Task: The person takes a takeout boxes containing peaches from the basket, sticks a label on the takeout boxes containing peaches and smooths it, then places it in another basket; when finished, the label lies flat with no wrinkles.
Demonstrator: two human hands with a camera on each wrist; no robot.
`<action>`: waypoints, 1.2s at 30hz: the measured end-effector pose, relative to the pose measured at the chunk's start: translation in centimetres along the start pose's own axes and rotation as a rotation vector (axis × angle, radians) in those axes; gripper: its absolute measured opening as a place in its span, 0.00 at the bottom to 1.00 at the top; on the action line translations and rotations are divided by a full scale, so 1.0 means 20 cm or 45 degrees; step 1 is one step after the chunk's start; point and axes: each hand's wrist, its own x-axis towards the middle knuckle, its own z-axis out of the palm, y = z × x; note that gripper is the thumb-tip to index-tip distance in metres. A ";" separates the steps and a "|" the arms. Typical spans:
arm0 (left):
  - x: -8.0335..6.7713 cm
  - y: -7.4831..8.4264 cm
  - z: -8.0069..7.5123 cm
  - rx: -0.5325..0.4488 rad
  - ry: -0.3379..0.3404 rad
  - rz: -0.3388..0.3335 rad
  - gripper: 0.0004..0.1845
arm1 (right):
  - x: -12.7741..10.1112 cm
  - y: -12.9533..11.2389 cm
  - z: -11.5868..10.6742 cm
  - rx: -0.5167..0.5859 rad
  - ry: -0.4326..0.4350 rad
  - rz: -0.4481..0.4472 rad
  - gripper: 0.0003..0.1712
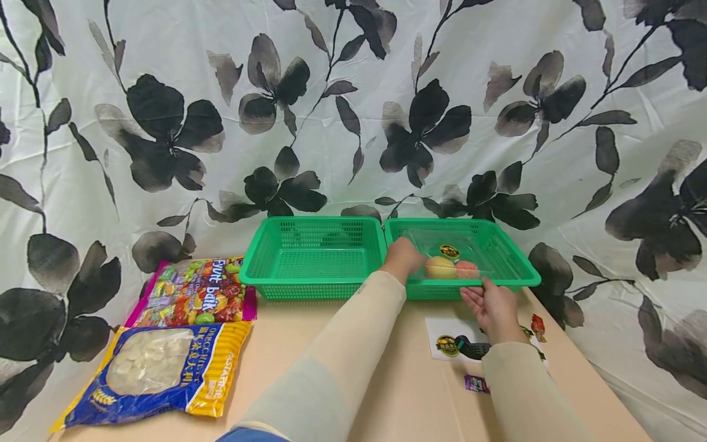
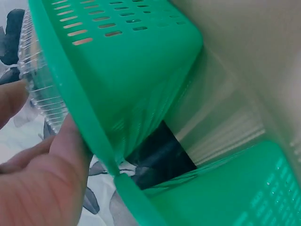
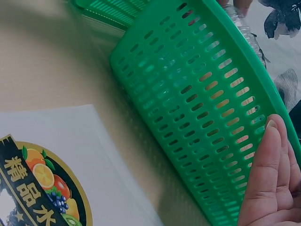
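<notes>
A clear plastic box with a black-and-gold label sits in the right green basket. Inside it show a yellow round fruit and a pinkish one. My left hand grips the box's left side, thumb on one face and fingers between box and basket in the left wrist view, where the ribbed box wall shows. At the basket's front rim, my right hand touches the outside with fairly straight fingers. In the right wrist view its thumb lies along the perforated wall.
Left of it stands another green basket. A candy bag and a blue-and-yellow pasta bag lie at the left. Under my right arm lie a white sheet with round labels, a purple packet and a small red packet.
</notes>
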 end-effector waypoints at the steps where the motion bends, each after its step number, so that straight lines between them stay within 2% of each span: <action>1: 0.00 0.00 0.00 -0.026 -0.029 -0.005 0.24 | 0.00 0.00 0.00 -0.001 -0.003 -0.001 0.28; 5: 0.00 0.01 0.00 -0.163 -0.184 -0.024 0.35 | 0.00 0.00 0.00 0.004 -0.018 -0.002 0.32; 7: 0.01 0.01 0.00 -0.241 -0.233 -0.039 0.36 | 0.00 0.00 0.00 0.008 -0.028 -0.002 0.34; 9: 0.02 0.01 0.00 -0.300 -0.265 -0.045 0.32 | 0.00 0.00 0.01 0.011 -0.040 -0.003 0.35; 14: 0.03 -0.02 -0.01 -0.380 -0.236 -0.066 0.31 | 0.00 -0.01 0.01 0.022 -0.060 0.013 0.38; 18: 0.02 -0.05 -0.01 -0.408 -0.201 -0.043 0.32 | 0.00 0.00 0.02 0.018 -0.059 0.025 0.38; 22: 0.01 -0.09 -0.02 -0.502 -0.191 -0.045 0.36 | -0.01 0.01 0.03 -0.004 -0.076 0.022 0.38; 25: -0.01 -0.13 -0.04 -0.700 -0.224 -0.074 0.38 | -0.01 0.01 0.02 0.032 -0.116 0.044 0.39; 28: -0.05 -0.19 -0.05 -0.984 -0.253 -0.077 0.36 | -0.02 0.01 0.00 0.089 -0.163 0.087 0.37; 32: -0.13 -0.28 -0.08 -1.349 -0.247 0.000 0.32 | -0.05 0.02 -0.03 0.052 -0.205 0.111 0.24; 36: -0.26 -0.36 -0.13 -1.585 -0.158 0.113 0.28 | -0.08 0.03 -0.05 -0.100 -0.269 0.095 0.16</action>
